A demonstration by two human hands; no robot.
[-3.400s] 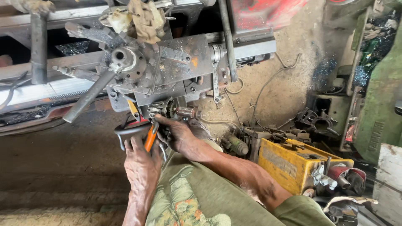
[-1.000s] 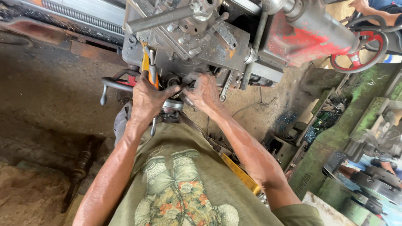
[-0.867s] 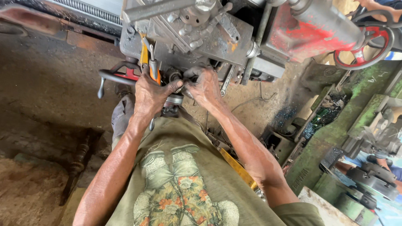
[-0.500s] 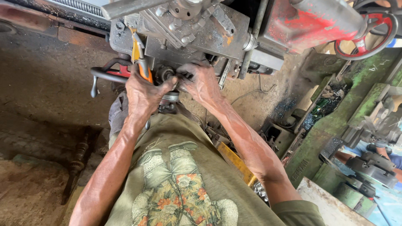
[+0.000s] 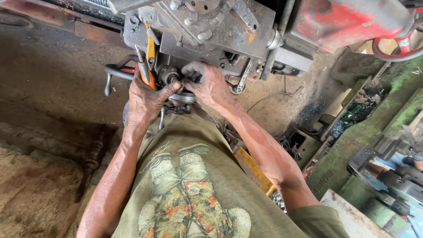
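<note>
Left hand (image 5: 145, 94) wrapped tight around orange-handled pliers (image 5: 149, 61), right hand (image 5: 209, 83) fingers pinching a small metal part on the grey lathe carriage (image 5: 211, 26), black crank handle (image 5: 115, 70) just beside

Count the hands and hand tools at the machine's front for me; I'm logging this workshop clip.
Hands: 2, the left hand and the right hand
Orange-handled pliers: 1
Spanner hanging on the machine: 1
Total: 4

Oil-stained dirt floor (image 5: 53, 83), green machine bases (image 5: 374, 128) at right, daylight.
</note>
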